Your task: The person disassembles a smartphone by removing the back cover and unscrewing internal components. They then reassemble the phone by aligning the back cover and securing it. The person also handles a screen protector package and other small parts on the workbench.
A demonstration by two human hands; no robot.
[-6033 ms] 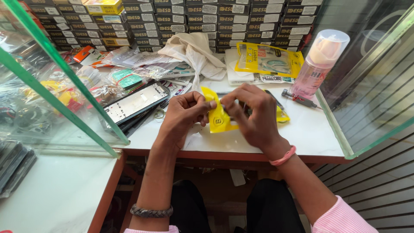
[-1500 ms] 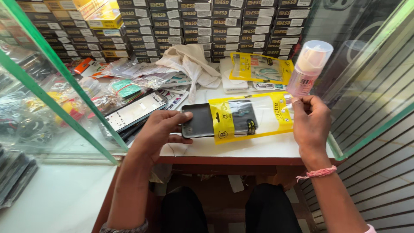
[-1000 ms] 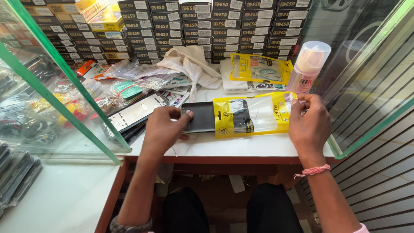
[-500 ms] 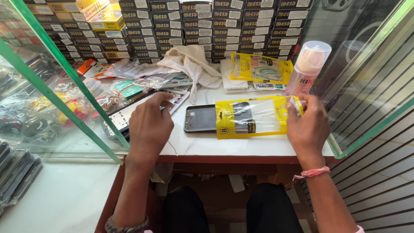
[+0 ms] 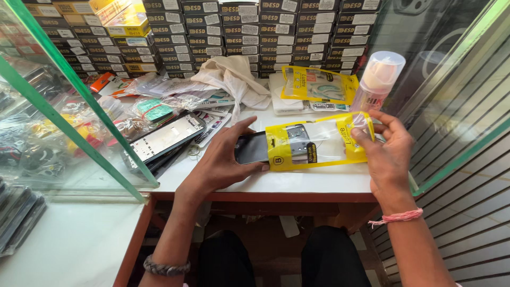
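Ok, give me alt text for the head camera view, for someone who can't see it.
A left hand grips a dark phone partly inside a yellow and clear pouch, whose far end the right hand pinches, over a white counter. Stacked boxes, a cloth and a spray bottle stand behind.

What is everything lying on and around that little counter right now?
dark phone: one, black, half inside the pouch, under the left hand
yellow pouch: one, yellow and clear, held at mid-counter
second yellow pouch: one, yellow, lying behind the first
spray bottle: one, pink with a clear cap, at the right rear
cloth: one, cream, rear centre
small boxes: many, dark, stacked along the back
phone frame: one, black and white, left of centre
loose packets: several, clear and mixed colours, at the left
glass panels: green-edged, on both sides
counter: one, white
left hand: on the phone
right hand: fingers pinching the pouch's right end
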